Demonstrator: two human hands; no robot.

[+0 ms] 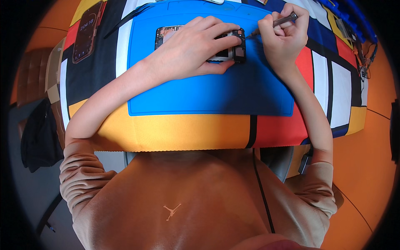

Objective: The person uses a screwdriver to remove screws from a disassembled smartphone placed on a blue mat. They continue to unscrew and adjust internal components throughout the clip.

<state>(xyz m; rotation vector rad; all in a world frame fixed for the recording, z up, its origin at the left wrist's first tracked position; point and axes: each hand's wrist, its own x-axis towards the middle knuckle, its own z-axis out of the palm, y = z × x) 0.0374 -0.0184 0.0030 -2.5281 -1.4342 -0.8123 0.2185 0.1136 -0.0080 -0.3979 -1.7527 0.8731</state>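
Note:
An opened smartphone (240,52) with its inner parts bare lies on a blue work mat (183,98). Across it rests my left hand (196,48), fingers bent over the phone's right part and thumb along its near edge, gripping it against the mat. My palm covers much of the phone's middle. My right hand (285,37) is closed round a slim dark screwdriver (286,19), held at a slant. Its tip points down-left toward the phone's right end; whether it touches cannot be made out.
Another phone (88,32) with a lit screen lies at the table's far left. Beneath the mat is a colour-block tablecloth (179,131). Blue items and loose cables (363,56) stand at the far right. A dark thin strap (125,21) lies left of the mat.

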